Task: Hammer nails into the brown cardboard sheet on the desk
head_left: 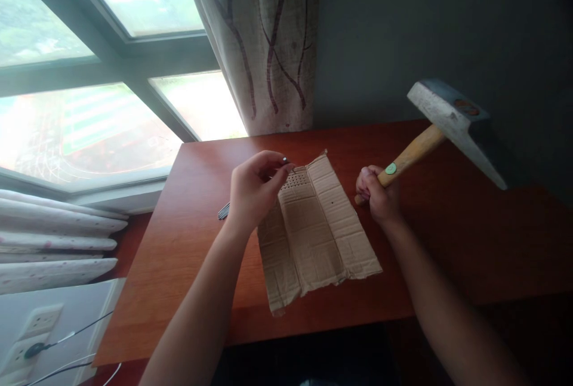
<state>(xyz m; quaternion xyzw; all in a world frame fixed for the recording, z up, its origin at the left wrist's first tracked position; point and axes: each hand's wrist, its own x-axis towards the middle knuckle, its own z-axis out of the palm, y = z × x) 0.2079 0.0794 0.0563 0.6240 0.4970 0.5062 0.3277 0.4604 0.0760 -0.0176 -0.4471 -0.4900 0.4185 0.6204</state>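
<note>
My left hand (255, 192) is pinched on a small nail (285, 161), held over the upper left corner of a flat piece of cardboard (316, 234). That corner of the cardboard is dotted with many small holes. My right hand (378, 195) is wrapped round the wooden handle of a hammer (452, 120), raised to the right of the cardboard with its metal head up and to the right. The cardboard lies on a reddish-brown wooden table (188, 255).
A dark striped object (223, 212) lies on the table behind my left wrist. A patterned curtain (268, 40) hangs at the back beside a large window (89, 76). A wall socket with a plugged cable (33, 347) sits at lower left.
</note>
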